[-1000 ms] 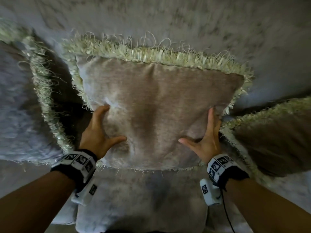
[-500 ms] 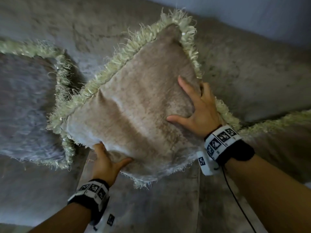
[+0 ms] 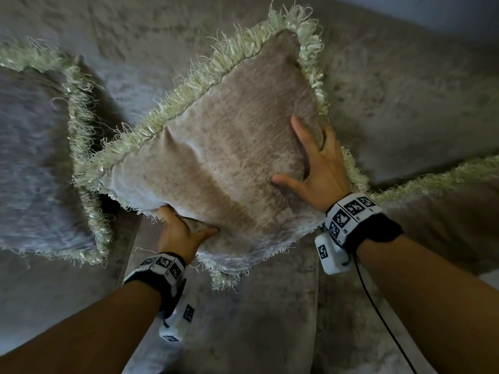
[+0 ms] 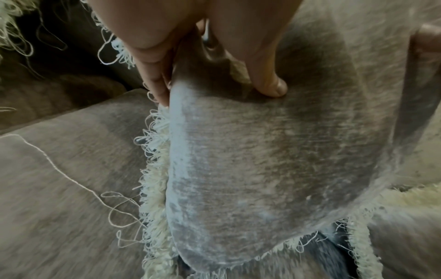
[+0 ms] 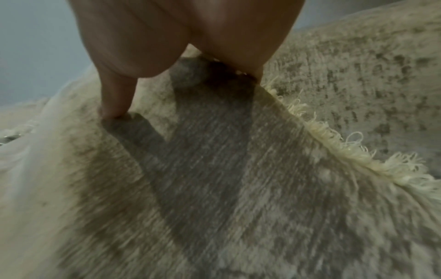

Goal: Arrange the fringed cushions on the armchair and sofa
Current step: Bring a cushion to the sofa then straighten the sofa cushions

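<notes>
Left hand (image 3: pixel 179 233) pinches middle cushion (image 3: pixel 224 163) near edge; right hand (image 3: pixel 320 168) spread flat on its face. Seat the near corner on sofa (image 3: pixel 405 85), between neighbours.

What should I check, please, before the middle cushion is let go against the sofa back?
1. Left hand grips the middle cushion at its lower edge, thumb on the front: ok.
2. Right hand lies on the cushion's right side, fingers spread: ok.
3. Cushion set straight: not ok; it stands on a corner, like a diamond.
4. Cushion backed by the sofa back: cannot tell; the contact is hidden behind it.
5. Room beside the left cushion: ok; a dark gap shows between the fringes.
6. Room beside the right cushion: cannot tell; the right wrist covers that spot.
</notes>
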